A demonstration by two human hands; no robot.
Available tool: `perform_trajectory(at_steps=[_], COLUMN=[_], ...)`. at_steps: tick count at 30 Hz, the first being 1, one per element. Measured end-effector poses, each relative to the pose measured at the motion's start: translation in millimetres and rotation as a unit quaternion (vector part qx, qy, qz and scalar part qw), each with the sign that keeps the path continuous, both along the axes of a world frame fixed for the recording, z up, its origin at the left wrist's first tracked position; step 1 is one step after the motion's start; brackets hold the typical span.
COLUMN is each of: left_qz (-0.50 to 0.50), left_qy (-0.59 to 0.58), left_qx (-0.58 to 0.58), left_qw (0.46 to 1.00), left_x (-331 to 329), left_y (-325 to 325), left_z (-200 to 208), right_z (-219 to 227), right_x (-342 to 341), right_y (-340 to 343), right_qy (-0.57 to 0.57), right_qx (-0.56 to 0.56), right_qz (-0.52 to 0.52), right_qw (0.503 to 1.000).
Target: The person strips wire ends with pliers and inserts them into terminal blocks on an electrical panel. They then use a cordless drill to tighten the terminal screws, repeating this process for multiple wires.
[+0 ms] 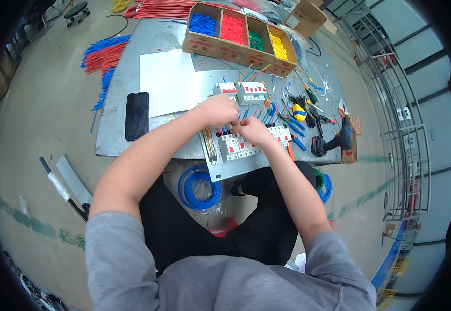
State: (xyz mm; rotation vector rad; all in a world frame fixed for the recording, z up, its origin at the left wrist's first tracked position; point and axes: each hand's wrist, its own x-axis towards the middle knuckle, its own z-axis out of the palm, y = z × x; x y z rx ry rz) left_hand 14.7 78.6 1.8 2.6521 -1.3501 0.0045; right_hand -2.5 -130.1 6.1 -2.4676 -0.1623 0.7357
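A pale metal mounting plate [246,165] lies at the table's near edge, partly over my lap. It carries a near row of white circuit breakers [230,147] with red switches and a far row of circuit breakers [252,90]. Short coloured wires stand up between the two rows. Over these wires, my left hand [219,111] has its fingers pinched together. Close beside it, my right hand [255,131] is also closed, fingertips nearly meeting the left ones above the near row. Whatever is between the fingertips is too small and covered to make out. A brass-coloured terminal strip [209,144] runs along the plate's left side.
A cardboard box [235,51] at the back holds blue, red, green and yellow small parts. White paper [166,78] and a black phone [137,116] lie left. Blue-handled pliers [297,125] and a cordless drill [334,142] lie right. Blue coiled wire [185,192] sits below the table.
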Motion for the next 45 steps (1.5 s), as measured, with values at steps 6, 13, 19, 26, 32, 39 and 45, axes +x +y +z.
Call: perform_trajectory(at_steps=[6, 13, 19, 26, 32, 39, 45], left_qz=[-0.155, -0.141, -0.113, -0.121, -0.123, -0.083, -0.077], left_qy=[-0.097, -0.069, -0.022, -0.001, -0.021, -0.095, -0.107], left_qx=[-0.032, -0.176, -0.213, -0.191, -0.195, -0.19, -0.131], left_qw=[0.983, 0.972, 0.97, 0.974, 0.973, 0.974, 0.983], left_x=[32, 31, 29, 33, 30, 22, 21], left_y=[3, 18, 16, 23, 25, 22, 19], left_z=[-13, -56, -64, -60, -58, -59, -56], right_z=[-5, 0, 3, 10, 32, 27, 17], right_x=[-6, -6, -2, 4, 9, 23, 12], right_y=[-1, 7, 11, 23, 20, 8, 23], right_qy=[-0.023, -0.001, 0.032, 0.084, 0.174, 0.197, 0.133], right_qx=[0.009, -0.042, -0.041, -0.034, 0.054, 0.085, -0.024], right_qz=[-0.007, -0.028, -0.05, -0.096, -0.112, -0.171, -0.128], right_qw=[1.0, 0.999, 0.997, 0.991, 0.977, 0.962, 0.982])
